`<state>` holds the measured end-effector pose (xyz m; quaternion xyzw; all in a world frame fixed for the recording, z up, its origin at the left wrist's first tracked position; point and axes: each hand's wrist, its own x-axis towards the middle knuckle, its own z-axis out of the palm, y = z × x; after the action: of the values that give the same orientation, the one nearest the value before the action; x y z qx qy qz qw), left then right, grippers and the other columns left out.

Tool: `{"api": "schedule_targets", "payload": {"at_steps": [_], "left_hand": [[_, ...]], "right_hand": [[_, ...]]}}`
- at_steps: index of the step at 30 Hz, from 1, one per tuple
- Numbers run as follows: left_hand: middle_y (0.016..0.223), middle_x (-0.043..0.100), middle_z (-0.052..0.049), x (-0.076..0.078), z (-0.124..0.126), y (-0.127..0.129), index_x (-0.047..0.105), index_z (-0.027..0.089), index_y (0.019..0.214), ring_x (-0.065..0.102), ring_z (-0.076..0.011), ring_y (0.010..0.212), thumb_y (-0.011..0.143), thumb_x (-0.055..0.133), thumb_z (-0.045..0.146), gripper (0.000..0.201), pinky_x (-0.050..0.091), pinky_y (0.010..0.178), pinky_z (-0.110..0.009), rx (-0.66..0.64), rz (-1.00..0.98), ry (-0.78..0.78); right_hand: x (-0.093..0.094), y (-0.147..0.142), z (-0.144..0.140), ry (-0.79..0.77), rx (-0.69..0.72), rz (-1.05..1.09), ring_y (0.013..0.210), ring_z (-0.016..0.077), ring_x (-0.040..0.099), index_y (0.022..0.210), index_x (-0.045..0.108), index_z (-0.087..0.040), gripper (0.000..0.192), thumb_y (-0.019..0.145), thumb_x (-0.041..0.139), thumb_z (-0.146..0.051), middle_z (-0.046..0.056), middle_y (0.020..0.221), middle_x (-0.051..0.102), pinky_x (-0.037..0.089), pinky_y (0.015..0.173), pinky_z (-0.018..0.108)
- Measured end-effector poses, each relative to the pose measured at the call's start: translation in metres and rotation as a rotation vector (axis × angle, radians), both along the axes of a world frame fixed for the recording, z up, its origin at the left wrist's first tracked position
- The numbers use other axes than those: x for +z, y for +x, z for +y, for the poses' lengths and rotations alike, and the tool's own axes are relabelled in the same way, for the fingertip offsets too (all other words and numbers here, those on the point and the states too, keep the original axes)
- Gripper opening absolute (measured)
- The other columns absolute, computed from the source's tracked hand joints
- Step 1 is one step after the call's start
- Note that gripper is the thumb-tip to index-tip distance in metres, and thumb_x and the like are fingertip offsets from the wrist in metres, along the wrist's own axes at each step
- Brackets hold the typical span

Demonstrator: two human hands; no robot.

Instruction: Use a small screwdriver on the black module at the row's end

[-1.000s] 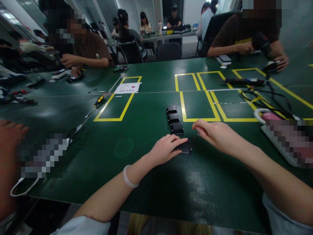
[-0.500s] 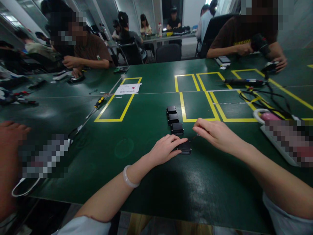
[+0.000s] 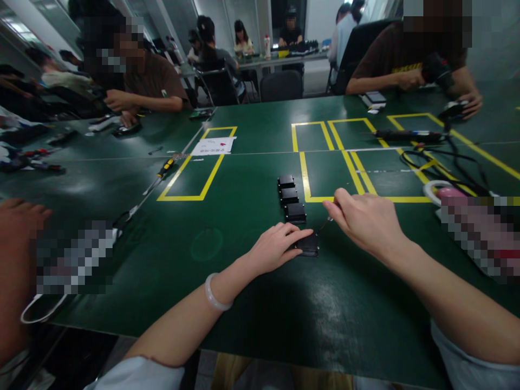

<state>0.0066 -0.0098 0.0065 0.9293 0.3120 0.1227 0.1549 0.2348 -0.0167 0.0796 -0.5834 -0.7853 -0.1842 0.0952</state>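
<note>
My left hand (image 3: pixel 273 245) steadies a small flat black block (image 3: pixel 307 245) on the table, index finger along its far edge and thumb at its near left side. Small shiny pegs or screws show at the block's corners. My right hand (image 3: pixel 361 219) is closed around a thin tool with a slim metal shaft (image 3: pixel 324 224); its handle is hidden in the fist. The shaft slants down to the block's far right corner. Just beyond, a row of similar black blocks (image 3: pixel 288 195) lies on the table.
Yellow tape rectangles (image 3: pixel 306 176) mark the green table (image 3: pixel 244 303). A yellow-black screwdriver (image 3: pixel 166 168) and a paper label (image 3: pixel 213 145) lie to the left. Black cables (image 3: pixel 450 157) and a pixelated object (image 3: pixel 479 227) are on the right. Co-workers sit opposite; another person's hand (image 3: pixel 24 222) is at left.
My right hand has turned at the wrist and shifted slightly right, showing more of the thin shaft. My left hand and the block have stayed in place.
</note>
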Motion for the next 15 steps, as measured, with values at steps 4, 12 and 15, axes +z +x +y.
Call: {"api": "schedule_targets", "payload": {"at_steps": [4,12,15], "left_hand": [[0.125,0.053,-0.006,-0.0005,0.0002,0.0003,0.037,0.029,0.143,0.052,-0.0212,0.11,0.096,0.053,0.031,0.05,0.045,0.095,-0.037,-0.005,0.005,0.003],[0.125,0.053,-0.006,-0.0004,0.0005,0.0,0.037,0.029,0.143,0.051,-0.0213,0.11,0.096,0.052,0.031,0.049,0.045,0.095,-0.038,-0.011,-0.002,0.0],[0.125,0.054,-0.006,-0.0007,0.0006,0.0,0.037,0.029,0.143,0.051,-0.0215,0.11,0.096,0.052,0.031,0.049,0.046,0.095,-0.038,-0.015,-0.005,-0.001]], "right_hand": [[0.0065,0.002,0.0019,-0.003,-0.043,-0.062,0.058,0.0199,0.06,0.074,0.058,-0.017,0.05,0.099,0.025,-0.046,0.01,0.064,0.066,0.018,0.053,0.03],[0.0041,0.0037,0.006,-0.076,-0.022,-0.039,0.057,0.0186,0.059,0.076,0.059,-0.018,0.047,0.099,0.028,-0.044,0.008,0.066,0.068,0.019,0.053,0.028],[0.0042,0.0033,0.0065,-0.087,0.015,-0.04,0.058,0.0195,0.061,0.077,0.058,-0.018,0.043,0.099,0.03,-0.042,0.008,0.067,0.068,0.021,0.053,0.028]]}}
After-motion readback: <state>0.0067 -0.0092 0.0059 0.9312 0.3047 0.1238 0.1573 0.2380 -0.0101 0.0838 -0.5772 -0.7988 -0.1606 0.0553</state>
